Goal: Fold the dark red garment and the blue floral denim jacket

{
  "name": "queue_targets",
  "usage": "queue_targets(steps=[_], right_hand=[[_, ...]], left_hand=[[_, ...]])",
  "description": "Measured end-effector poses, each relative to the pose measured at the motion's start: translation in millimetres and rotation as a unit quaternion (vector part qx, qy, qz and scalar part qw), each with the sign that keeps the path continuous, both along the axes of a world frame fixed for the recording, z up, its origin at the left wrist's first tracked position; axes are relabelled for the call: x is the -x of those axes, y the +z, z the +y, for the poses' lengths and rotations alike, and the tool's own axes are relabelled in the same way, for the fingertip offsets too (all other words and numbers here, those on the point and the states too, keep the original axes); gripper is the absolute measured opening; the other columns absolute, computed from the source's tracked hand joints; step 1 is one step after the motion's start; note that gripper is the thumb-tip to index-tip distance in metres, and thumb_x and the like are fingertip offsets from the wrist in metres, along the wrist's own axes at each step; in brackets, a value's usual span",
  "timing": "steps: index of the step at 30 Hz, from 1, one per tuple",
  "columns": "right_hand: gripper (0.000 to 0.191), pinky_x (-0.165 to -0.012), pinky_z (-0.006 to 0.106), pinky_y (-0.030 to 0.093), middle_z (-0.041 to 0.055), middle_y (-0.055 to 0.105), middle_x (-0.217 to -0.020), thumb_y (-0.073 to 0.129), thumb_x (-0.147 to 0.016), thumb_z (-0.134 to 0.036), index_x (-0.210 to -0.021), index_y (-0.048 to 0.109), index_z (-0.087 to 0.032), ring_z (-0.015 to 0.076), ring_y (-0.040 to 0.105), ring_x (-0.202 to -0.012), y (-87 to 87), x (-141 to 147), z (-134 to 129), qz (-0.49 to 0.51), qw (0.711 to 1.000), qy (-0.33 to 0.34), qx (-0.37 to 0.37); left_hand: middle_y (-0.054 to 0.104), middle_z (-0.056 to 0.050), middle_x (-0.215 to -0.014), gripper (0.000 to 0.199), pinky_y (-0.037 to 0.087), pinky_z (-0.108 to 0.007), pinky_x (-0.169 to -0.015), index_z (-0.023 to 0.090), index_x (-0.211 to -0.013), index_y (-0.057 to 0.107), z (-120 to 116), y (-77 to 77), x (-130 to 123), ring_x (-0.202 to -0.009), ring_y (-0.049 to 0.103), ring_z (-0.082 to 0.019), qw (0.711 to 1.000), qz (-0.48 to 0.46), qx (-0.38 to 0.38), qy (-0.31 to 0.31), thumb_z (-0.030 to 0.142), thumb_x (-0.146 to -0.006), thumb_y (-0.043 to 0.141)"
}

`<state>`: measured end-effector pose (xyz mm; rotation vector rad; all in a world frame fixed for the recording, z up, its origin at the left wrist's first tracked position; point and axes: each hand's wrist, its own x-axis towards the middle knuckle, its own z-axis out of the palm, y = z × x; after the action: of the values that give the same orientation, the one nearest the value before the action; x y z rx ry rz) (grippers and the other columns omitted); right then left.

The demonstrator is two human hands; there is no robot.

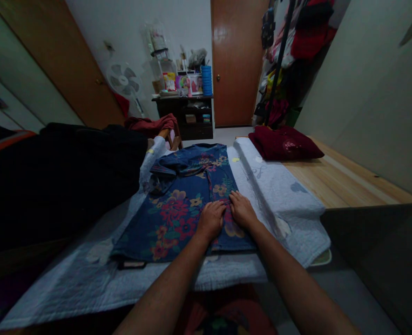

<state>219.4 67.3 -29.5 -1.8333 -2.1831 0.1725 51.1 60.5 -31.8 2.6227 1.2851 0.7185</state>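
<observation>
A dark blue garment with red, pink and tan flowers (pixel 178 209) lies spread on a pale quilted cover (pixel 101 279). Its right side is folded inward, with an edge running down near the middle. My left hand (pixel 212 218) rests on the folded part, its fingers bent close together against the cloth. Just to the right, my right hand (pixel 242 209) lies at the garment's right edge, fingers spread a little on the fabric. Neither hand visibly lifts any cloth.
Black cloth (pixel 69 181) is heaped on the left. A folded maroon garment (pixel 284 143) sits on a wooden board (pixel 348 179) at the right. Behind are a red cloth (pixel 151 123), a dark cabinet (pixel 185 118), a white fan (pixel 124 80) and a brown door (pixel 239 60).
</observation>
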Motion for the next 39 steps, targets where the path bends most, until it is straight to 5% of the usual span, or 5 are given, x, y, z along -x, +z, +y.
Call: queue_targets(steps=[13,23,28,34,39], right_hand=[[0.06,-0.117,0.051,0.014,0.0059,0.022,-0.16,0.036,-0.096,-0.042,-0.152,0.03,-0.02,0.0245,0.016,-0.148,7.3,1,-63,-0.036,0.995,0.008,0.09],[0.058,-0.117,0.046,0.018,0.0078,0.027,-0.158,0.042,-0.095,-0.039,-0.148,0.038,-0.017,0.0248,0.021,-0.146,10.4,2,-100,-0.028,0.998,0.017,0.061],[0.056,-0.115,0.048,0.02,0.0086,0.031,-0.157,0.043,-0.094,-0.039,-0.146,0.041,-0.019,0.0262,0.024,-0.145,14.7,3,-102,-0.027,0.998,0.013,0.058],[0.038,-0.114,0.045,0.023,0.0151,0.055,-0.138,0.04,-0.095,-0.025,-0.125,0.06,-0.016,0.026,0.046,-0.129,25.8,27,-89,-0.021,0.999,-0.011,0.032],[0.047,-0.116,0.042,0.022,0.0117,0.038,-0.153,0.038,-0.097,-0.027,-0.142,0.046,-0.014,0.0254,0.031,-0.142,11.8,30,-91,-0.004,1.0,0.0,0.008]], left_hand=[[0.063,-0.008,-0.128,0.036,0.037,-0.041,-0.108,0.018,-0.116,0.063,-1,2.3,0,-0.121,0.054,-0.021,1.0,-0.004,0.011,0.0,0.01,-0.083,0.052],[0.064,-0.007,-0.126,0.035,0.037,-0.041,-0.108,0.02,-0.115,0.064,-2,2.1,1,-0.12,0.054,-0.02,1.0,-0.022,0.015,0.003,0.011,-0.084,0.052],[0.063,-0.007,-0.128,0.038,0.035,-0.041,-0.11,0.021,-0.117,0.063,-3,4.4,2,-0.123,0.053,-0.019,1.0,-0.017,0.025,0.003,0.01,-0.083,0.053],[0.063,-0.006,-0.129,0.036,0.034,-0.04,-0.11,0.02,-0.117,0.064,-3,1.5,1,-0.123,0.052,-0.019,0.999,-0.008,0.029,0.012,0.01,-0.084,0.052],[0.063,-0.007,-0.13,0.036,0.035,-0.041,-0.11,0.02,-0.118,0.064,-2,1.1,2,-0.124,0.053,-0.019,1.0,-0.002,0.024,0.014,0.011,-0.086,0.051]])
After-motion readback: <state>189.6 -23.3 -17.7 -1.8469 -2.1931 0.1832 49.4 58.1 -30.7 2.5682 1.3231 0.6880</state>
